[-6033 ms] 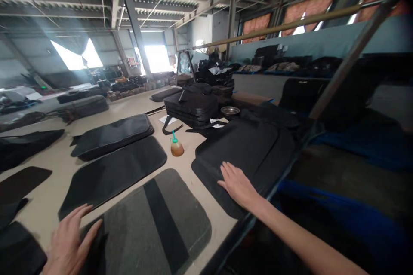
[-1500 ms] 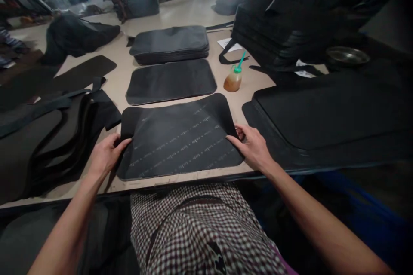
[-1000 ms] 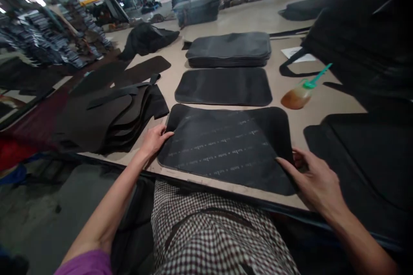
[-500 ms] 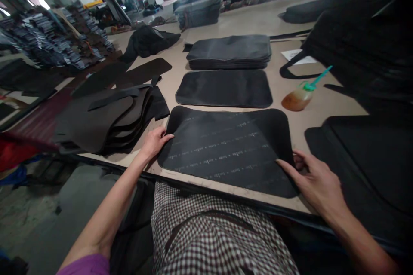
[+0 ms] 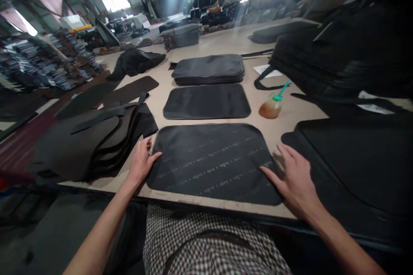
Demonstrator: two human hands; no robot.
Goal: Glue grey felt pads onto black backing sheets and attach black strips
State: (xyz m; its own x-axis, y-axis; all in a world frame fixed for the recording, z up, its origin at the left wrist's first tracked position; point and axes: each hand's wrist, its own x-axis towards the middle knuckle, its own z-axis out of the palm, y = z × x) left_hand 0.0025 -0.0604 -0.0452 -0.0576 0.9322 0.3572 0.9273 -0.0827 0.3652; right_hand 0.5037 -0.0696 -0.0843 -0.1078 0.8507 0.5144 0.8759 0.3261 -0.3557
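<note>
1. Black printed panel lies flat on the pale table, directly between the two hands, with rows of small light lettering running diagonally across it. Its corners are rounded, and no edge appears lifted.
2. Left hand is open, with the fingers spread and pointing away from the body. Its thumb reaches across to the panel's left edge, and nothing is gripped.
3. Right hand is also open and wide, angled inward. Its index finger lies along the panel's lower right edge, while the other fingers fan out over the table beside it. It holds nothing either.
4. Both forearms extend forward from the table's near edge, with the wrists low and the elbows apart, so the hands frame the panel from opposite sides.
5. Light, open contact at opposite edges seems the right handling for a limp sheet like this: flat fingers are less likely to crease it than a pinch, and keeping the pressure even should help it stay square.
6. Just beyond the panel lies a plain panel, then a stack of panels. A bottle with a green spout stands ahead of the right hand. Dark cut pieces are heaped beyond the left hand, and a black mat lies beyond the right.
</note>
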